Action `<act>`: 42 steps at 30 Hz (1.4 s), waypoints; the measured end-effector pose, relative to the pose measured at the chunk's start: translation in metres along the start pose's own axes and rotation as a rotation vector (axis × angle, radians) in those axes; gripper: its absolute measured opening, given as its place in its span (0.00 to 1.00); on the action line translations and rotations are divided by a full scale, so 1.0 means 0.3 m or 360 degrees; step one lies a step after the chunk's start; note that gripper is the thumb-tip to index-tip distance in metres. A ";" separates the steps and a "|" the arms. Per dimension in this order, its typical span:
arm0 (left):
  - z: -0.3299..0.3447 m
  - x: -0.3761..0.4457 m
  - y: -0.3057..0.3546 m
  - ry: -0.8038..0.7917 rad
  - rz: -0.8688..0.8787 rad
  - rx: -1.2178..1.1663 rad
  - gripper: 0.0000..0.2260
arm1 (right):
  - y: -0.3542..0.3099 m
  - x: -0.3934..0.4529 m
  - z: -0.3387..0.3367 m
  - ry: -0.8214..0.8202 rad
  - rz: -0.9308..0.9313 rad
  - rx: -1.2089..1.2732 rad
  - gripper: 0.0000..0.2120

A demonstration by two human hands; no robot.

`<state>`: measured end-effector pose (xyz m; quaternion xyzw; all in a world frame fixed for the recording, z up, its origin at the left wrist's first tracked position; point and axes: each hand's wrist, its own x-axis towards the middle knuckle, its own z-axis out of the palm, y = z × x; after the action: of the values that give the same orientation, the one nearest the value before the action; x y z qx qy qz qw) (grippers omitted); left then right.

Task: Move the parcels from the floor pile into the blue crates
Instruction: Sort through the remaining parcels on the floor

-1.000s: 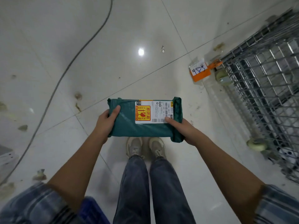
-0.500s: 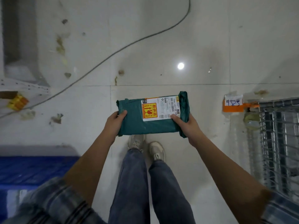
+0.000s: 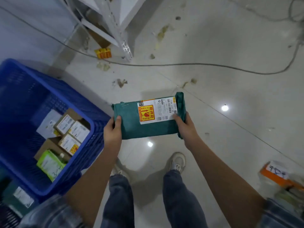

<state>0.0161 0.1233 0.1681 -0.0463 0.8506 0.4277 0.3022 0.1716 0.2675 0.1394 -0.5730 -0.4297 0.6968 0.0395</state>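
Note:
A flat green parcel (image 3: 136, 124) with a white shipping label and an orange fragile sticker is held level in front of me, above the floor. My left hand (image 3: 112, 130) grips its left end, thumb on top. My right hand (image 3: 185, 127) grips its right end beside the label. To the left stands a blue crate (image 3: 92, 129) with slatted walls, its right rim just left of my left hand. Inside it lie several small cardboard boxes (image 3: 70, 129) and a light green packet (image 3: 48, 163).
A grey cable (image 3: 181, 64) runs across the tiled floor ahead. A white metal rack leg (image 3: 125, 48) stands at the top, with a small yellow box (image 3: 103, 53) next to it. An orange tag with a paper note (image 3: 276, 175) lies at the lower right. My feet are below the parcel.
My view has swung left: the wire cage on the right has left the frame and the blue crate with its boxes has come into view. Both hands still hold the green parcel.

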 end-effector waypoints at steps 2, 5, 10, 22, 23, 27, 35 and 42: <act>-0.111 0.051 -0.032 0.0078 -0.0067 -0.0138 0.16 | -0.019 -0.001 0.143 -0.0036 -0.0003 -0.0025 0.17; -0.281 0.131 -0.110 0.0148 -0.0138 -0.0278 0.17 | -0.025 -0.018 0.360 -0.0114 0.0012 -0.0078 0.11; -0.578 0.231 -0.242 0.0366 -0.0115 -0.0331 0.16 | -0.008 -0.052 0.728 -0.0216 -0.0008 -0.0246 0.08; -1.135 0.606 -0.511 0.0288 -0.0522 -0.0641 0.21 | 0.028 -0.031 1.529 -0.0543 -0.0015 -0.0865 0.18; -1.149 0.654 -0.519 0.0249 -0.0543 -0.0664 0.21 | 0.026 -0.004 1.575 -0.0559 -0.0025 -0.0962 0.21; -1.185 0.818 -0.567 0.0139 -0.0720 -0.0788 0.24 | 0.028 0.097 1.705 -0.0611 -0.0112 -0.1274 0.23; -1.148 0.984 -0.717 0.0155 -0.0810 -0.0974 0.23 | 0.088 0.306 1.829 -0.0585 -0.0366 -0.1850 0.16; -1.046 1.116 -0.744 0.0159 -0.0679 -0.0909 0.20 | 0.198 0.471 1.888 -0.0516 -0.0543 -0.2250 0.23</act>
<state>-0.3298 -0.1942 -0.0316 -0.3261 0.6818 0.5727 0.3175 -0.3220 -0.0062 -0.0215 -0.2771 -0.8589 0.3142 -0.2947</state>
